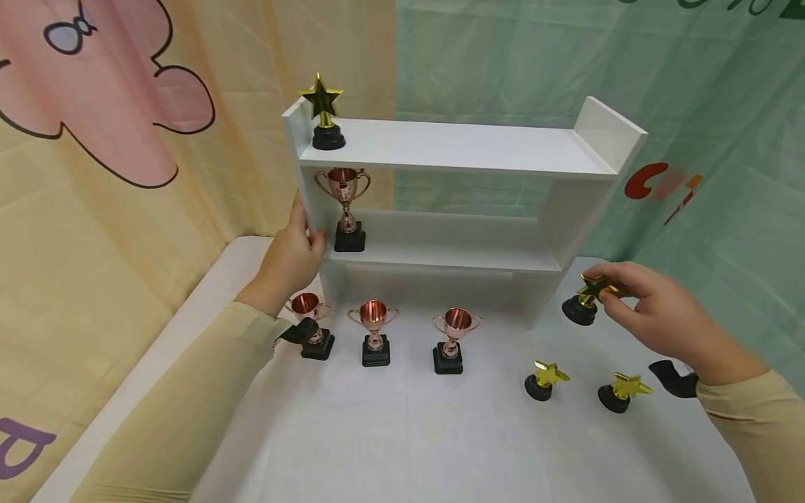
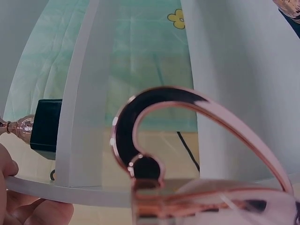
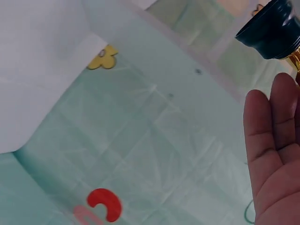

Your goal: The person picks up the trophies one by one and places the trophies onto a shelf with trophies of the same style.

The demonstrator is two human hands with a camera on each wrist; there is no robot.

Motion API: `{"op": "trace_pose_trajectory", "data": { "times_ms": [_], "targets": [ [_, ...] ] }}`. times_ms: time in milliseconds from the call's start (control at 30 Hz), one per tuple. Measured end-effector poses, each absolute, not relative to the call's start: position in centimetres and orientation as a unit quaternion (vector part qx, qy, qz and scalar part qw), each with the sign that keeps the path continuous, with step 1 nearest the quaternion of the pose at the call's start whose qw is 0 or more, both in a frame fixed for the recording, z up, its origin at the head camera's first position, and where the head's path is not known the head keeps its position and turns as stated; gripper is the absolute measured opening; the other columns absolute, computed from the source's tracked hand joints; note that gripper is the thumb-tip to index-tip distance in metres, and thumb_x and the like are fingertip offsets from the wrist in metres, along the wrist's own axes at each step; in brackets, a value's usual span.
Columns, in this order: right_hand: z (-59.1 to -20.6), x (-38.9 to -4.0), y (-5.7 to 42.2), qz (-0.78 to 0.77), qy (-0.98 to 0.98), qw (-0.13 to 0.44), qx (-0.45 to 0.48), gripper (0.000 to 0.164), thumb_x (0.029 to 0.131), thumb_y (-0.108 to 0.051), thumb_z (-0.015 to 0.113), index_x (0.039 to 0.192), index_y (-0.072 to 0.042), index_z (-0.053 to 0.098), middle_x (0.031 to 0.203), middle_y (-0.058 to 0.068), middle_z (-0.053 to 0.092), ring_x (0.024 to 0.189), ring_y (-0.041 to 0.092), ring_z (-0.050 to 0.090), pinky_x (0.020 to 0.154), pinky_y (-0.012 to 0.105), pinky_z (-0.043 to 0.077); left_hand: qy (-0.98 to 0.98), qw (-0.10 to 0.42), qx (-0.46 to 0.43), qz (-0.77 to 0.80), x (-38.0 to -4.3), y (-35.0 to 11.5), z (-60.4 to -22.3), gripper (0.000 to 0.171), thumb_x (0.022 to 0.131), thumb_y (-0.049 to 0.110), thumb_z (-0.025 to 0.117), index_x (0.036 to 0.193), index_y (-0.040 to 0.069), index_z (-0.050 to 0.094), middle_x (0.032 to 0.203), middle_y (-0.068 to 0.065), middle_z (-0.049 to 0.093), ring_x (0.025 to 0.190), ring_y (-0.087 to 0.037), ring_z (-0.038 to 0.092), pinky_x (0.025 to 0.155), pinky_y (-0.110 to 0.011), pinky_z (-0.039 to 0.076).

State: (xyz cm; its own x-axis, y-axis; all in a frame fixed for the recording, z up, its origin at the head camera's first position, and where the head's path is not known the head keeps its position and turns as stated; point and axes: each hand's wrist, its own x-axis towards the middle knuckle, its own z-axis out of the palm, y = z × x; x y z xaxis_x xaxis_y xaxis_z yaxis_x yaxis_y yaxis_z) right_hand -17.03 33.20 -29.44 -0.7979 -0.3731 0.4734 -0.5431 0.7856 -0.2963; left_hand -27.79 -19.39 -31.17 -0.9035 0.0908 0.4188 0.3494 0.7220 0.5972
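Note:
My left hand (image 1: 288, 258) grips the left side panel of a white shelf unit (image 1: 453, 145), thumb at its front edge and fingers round the outside. My right hand (image 1: 660, 311) pinches a gold star trophy (image 1: 579, 310) by its star, the black base hanging down to the right of the shelf. In the right wrist view that dark base (image 3: 269, 33) shows above my fingers (image 3: 259, 126). Another star trophy (image 1: 328, 137) stands at the left end of the top board. Below it, a rose-gold cup trophy (image 1: 349, 237) stands on the middle board.
Three cup trophies stand in front of the shelf: one (image 1: 317, 346) partly behind my left wrist, one (image 1: 375, 351) in the middle, one (image 1: 448, 358) further right. Two star trophies, a nearer-left (image 1: 539, 386) and a right one (image 1: 614, 398), sit on the white table (image 1: 402, 447). Printed curtains hang behind.

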Motion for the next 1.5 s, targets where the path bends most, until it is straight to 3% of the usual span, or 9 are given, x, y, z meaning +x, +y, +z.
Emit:
{"op": "trace_pose_trajectory", "data": {
  "times_ms": [367, 933, 1200, 1367, 1500],
  "targets": [
    [-25.3, -18.1, 29.1, 0.217, -0.899, 0.219, 0.312, 0.042, 0.091, 0.012, 0.065, 0.127, -0.009, 0.071, 0.116, 0.0, 0.07, 0.101, -0.016, 0.055, 0.088, 0.0, 0.043, -0.913, 0.178, -0.108, -0.35, -27.8, -19.5, -31.2, 0.08, 0.109, 0.02, 0.048, 0.169, 0.028, -0.003, 0.149, -0.034, 0.054, 0.123, -0.051, 0.066, 0.097, -0.065, 0.055],
    [-18.8, -20.2, 22.7, 0.21, -0.89, 0.225, 0.337, 0.033, 0.101, 0.003, 0.056, 0.129, -0.008, 0.068, 0.124, 0.007, 0.071, 0.104, -0.006, 0.057, 0.09, 0.005, 0.042, -0.914, 0.177, -0.108, -0.349, -27.7, -19.4, -31.3, 0.078, 0.109, 0.02, 0.048, 0.169, 0.025, -0.002, 0.149, -0.035, 0.055, 0.121, -0.051, 0.067, 0.093, -0.064, 0.056],
    [-16.6, -21.5, 20.0, 0.233, -0.881, 0.217, 0.351, 0.032, 0.103, 0.0, 0.052, 0.129, -0.008, 0.068, 0.127, 0.014, 0.07, 0.109, 0.028, 0.068, 0.094, 0.008, 0.043, -0.914, 0.173, -0.105, -0.35, -27.5, -19.3, -31.2, 0.077, 0.109, 0.02, 0.048, 0.169, 0.024, -0.001, 0.149, -0.035, 0.054, 0.121, -0.051, 0.067, 0.091, -0.064, 0.057],
    [-15.2, -22.2, 18.4, 0.234, -0.878, 0.224, 0.351, 0.032, 0.104, -0.003, 0.049, 0.129, -0.01, 0.068, 0.126, 0.01, 0.071, 0.104, 0.025, 0.072, 0.085, 0.012, 0.043, -0.916, 0.186, -0.107, -0.34, -27.5, -19.4, -31.5, 0.077, 0.108, 0.021, 0.048, 0.169, 0.021, 0.001, 0.143, -0.036, 0.059, 0.115, -0.051, 0.07, 0.088, -0.064, 0.057],
    [-14.1, -22.8, 17.4, 0.248, -0.88, 0.218, 0.34, 0.032, 0.104, -0.006, 0.048, 0.129, -0.012, 0.068, 0.127, 0.008, 0.07, 0.095, 0.011, 0.07, 0.077, 0.016, 0.042, -0.916, 0.197, -0.108, -0.333, -27.5, -19.3, -31.7, 0.077, 0.108, 0.021, 0.049, 0.169, 0.02, 0.003, 0.137, -0.037, 0.062, 0.108, -0.052, 0.071, 0.085, -0.063, 0.056]
  ]
}}
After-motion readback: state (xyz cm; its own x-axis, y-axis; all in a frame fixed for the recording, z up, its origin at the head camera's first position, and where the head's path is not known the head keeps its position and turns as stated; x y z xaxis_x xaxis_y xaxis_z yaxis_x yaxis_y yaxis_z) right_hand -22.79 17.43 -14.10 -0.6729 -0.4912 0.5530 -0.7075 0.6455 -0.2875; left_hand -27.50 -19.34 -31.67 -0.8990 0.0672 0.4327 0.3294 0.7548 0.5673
